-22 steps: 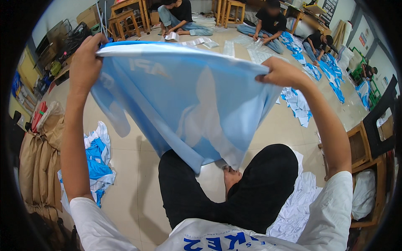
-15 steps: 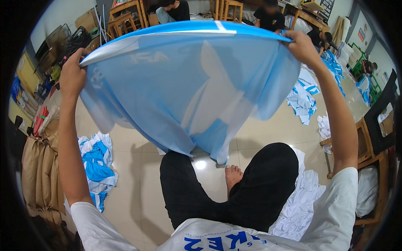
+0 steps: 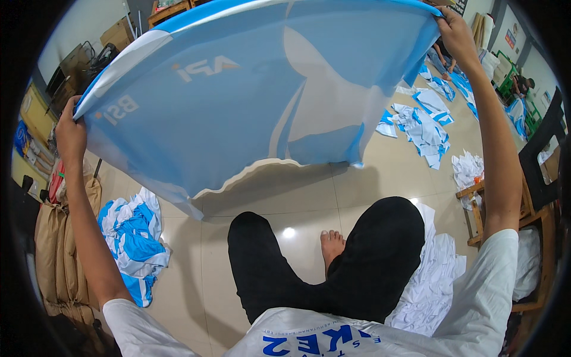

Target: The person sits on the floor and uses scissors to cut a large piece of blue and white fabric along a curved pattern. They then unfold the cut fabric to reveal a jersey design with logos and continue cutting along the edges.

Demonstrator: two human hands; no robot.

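A light blue garment [image 3: 262, 89] with white panels and a brighter blue hem is spread wide and held up in the air above the crossed legs. The left hand [image 3: 70, 134] pinches one corner, fingers clamped on the cloth; the right hand [image 3: 455, 33] grips the other corner likewise. One heap of blue-and-white garments [image 3: 134, 235] lies on the tiled floor [image 3: 309, 196] at the left, one white pile [image 3: 431, 279] at the right, more scattered pieces [image 3: 425, 122] beyond

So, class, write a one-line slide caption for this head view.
Seated person's left hand and right hand spread a light blue cloth overhead.
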